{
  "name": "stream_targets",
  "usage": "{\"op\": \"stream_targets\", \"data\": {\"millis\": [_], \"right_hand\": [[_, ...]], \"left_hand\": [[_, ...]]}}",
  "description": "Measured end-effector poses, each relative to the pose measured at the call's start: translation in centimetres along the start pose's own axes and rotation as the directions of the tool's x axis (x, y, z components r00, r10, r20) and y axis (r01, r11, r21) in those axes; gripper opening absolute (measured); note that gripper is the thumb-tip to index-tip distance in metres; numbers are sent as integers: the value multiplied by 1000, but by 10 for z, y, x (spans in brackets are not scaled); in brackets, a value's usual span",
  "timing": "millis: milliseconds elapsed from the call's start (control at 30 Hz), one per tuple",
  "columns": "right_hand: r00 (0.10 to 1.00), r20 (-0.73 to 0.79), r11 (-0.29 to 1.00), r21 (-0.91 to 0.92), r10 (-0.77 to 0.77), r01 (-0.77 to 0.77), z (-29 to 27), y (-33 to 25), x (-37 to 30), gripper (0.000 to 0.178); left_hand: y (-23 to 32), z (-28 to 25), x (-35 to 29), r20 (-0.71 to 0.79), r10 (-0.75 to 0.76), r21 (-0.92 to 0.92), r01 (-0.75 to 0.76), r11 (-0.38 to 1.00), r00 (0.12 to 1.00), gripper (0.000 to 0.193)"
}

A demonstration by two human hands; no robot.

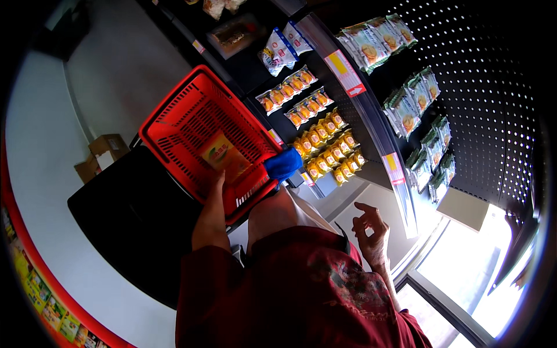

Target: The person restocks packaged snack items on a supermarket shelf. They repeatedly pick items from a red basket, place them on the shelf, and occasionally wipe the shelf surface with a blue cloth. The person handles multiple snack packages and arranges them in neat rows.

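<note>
The left arm reaches out of the sleeve of a dark red printed T-shirt (272,284), bare forearm slanting up and forward over the near rim of a red plastic shopping basket (168,119) with slotted walls. The left hand (217,187) is lowered into the basket, its fingertip end at the near edge of a flat yellow-and-orange packet (223,154); shadow hides most of the fingers, so whether they pinch the packet or merely rest beside it I cannot tell. The packet lies in the basket, in the near half of its floor. Bunched blue material (284,164) sits at the basket's near corner on the shelf side.

The right arm is bent, its forearm rising beside the shirt. The right hand (372,233) is held up in the air, well apart from the basket, the index finger reaching out toward the left, the other fingers loosely curled, gripping nothing.

Past the basket, a black shelf (255,78) carries rows of small yellow-wrapped snacks (328,133) near its front corner.
</note>
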State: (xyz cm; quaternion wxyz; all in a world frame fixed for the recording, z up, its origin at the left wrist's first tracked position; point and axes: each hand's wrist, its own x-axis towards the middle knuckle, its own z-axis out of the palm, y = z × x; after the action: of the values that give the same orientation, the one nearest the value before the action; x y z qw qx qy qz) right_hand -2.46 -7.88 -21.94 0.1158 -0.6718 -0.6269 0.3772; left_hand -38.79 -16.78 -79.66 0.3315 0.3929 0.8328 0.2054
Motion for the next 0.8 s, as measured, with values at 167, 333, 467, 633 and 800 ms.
{"op": "stream_targets", "data": {"millis": [167,333,467,633,800], "right_hand": [[999,23,999,-27,43,-43,15,5,7,34],[998,48,998,-43,48,-46,20,8,11,35],[998,20,997,-49,57,-56,25,10,12,35],[997,37,997,-29,69,-68,24,8,13,34],[997,61,998,-20,55,-54,20,11,12,31]], "left_hand": [[-27,34,18,-84,107,-106,-116,988,991,58],[-55,62,32,-200,391,64,-386,920,898,63],[5,43,38,289,-403,-335,486,807,868,59],[53,27,37,212,-420,-652,447,612,883,63],[87,13,40,45,-254,-750,200,630,966,60]]}}
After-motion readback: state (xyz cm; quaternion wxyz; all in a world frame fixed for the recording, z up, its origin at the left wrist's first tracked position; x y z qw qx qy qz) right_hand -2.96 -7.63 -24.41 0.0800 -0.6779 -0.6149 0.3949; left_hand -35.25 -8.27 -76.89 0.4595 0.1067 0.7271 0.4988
